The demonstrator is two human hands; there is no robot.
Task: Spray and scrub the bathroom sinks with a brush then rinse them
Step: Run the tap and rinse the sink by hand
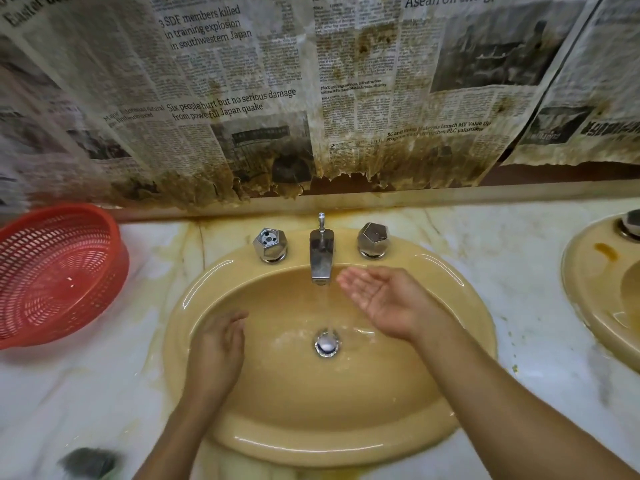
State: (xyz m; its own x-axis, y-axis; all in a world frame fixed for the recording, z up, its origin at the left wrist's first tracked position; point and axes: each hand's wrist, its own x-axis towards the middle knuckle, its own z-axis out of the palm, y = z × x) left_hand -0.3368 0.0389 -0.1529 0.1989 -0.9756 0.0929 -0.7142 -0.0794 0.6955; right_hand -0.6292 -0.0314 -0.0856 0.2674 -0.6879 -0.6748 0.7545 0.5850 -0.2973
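Note:
A yellow oval sink (346, 441) is set in a marble counter. Water runs from its chrome faucet (321, 258) down to the drain plug (326, 344). My right hand (384, 299) is cupped palm-up just right of the stream, fingers relaxed, holding nothing. My left hand (218, 351) lies palm-down against the left inner wall of the basin, fingers straight. Chrome knobs stand left (270, 244) and right (373, 240) of the faucet. A dark scrubber (88, 463) lies on the counter at the front left.
A red plastic basket (52, 271) sits tilted on the counter at the left. A second yellow sink (602, 292) is at the right edge. Stained newspaper (277, 98) covers the wall behind. The marble counter (86, 386) is wet and stained.

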